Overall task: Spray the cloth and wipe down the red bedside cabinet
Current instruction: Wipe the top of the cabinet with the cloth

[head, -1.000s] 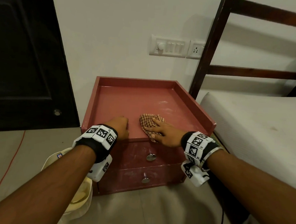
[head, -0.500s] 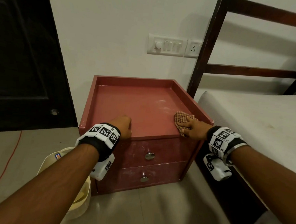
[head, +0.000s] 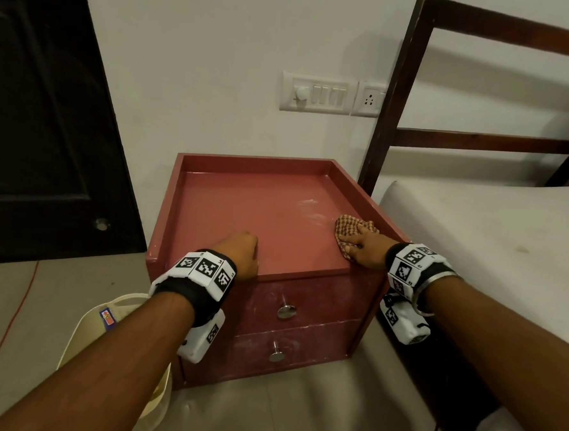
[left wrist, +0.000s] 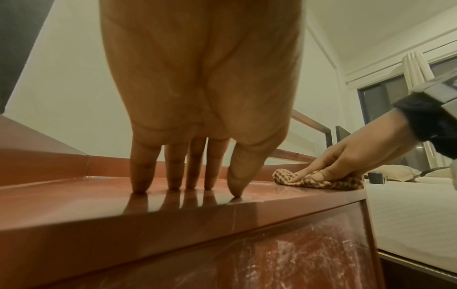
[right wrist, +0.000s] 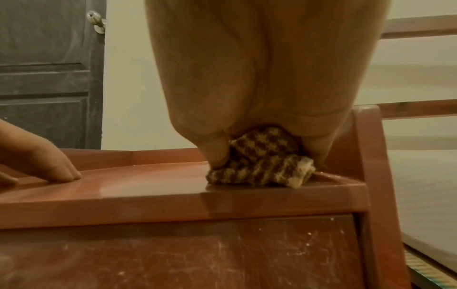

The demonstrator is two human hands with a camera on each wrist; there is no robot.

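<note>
The red bedside cabinet [head: 243,212] has a raised rim on three sides and two drawers with metal knobs [head: 285,310]. A brown checked cloth [head: 349,226] lies bunched at the front right corner of its top, against the right rim. My right hand [head: 361,250] presses down on the cloth [right wrist: 259,164], fingers laid over it and thumb at its side [left wrist: 333,168]. My left hand [head: 244,253] rests on the top near the front edge, left of centre, its straight fingertips [left wrist: 173,185] touching the surface and holding nothing. No spray bottle is in view.
A bed mattress [head: 491,244] with a dark wooden headboard frame [head: 395,122] stands close against the cabinet's right side. A cream bucket [head: 119,338] sits on the floor below my left forearm. A dark door [head: 32,116] is at the left, a switch plate [head: 317,92] on the wall behind.
My right hand has slid the cloth from the front middle of the top to the front right corner, against the rim. My left hand has stayed in place.
</note>
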